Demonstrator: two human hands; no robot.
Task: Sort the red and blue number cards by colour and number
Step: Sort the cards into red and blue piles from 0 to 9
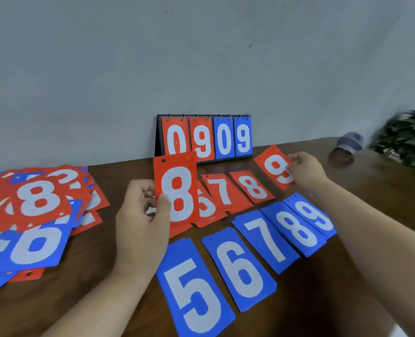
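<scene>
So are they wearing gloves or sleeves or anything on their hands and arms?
No gloves. The left hand and right hand are bare. The left forearm and right forearm are bare too, as far as the picture reaches: no sleeves, and no watch, bracelet or rings that I can see.
</scene>
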